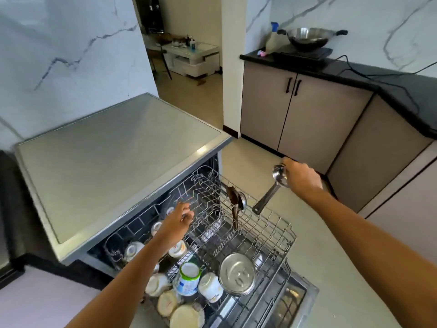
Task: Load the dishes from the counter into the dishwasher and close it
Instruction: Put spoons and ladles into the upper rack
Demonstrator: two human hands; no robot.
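Marble-walled kitchen, dishwasher point(118, 162) open with its wire rack point(272, 233) pulled out: the left hand point(176, 221) curls its fingers on a clear glass point(183, 201) at the rack's back, while the right hand point(302, 177) grips a steel ladle point(267, 197) by the bowl, its handle slanting down toward the rack's far edge. Upturned cups point(210, 285), a steel bowl point(237, 273) and upright spoons point(236, 202) sit in the rack; a wok point(307, 37) stands on the black counter point(402, 91) beyond.

Marbled walls point(71, 43) are seen beyond the left hand point(176, 223), beige cabinets point(295, 110) beyond the right hand point(301, 177), a doorway point(189, 74) farther off between them, and pale floor point(331, 245) beneath the right.
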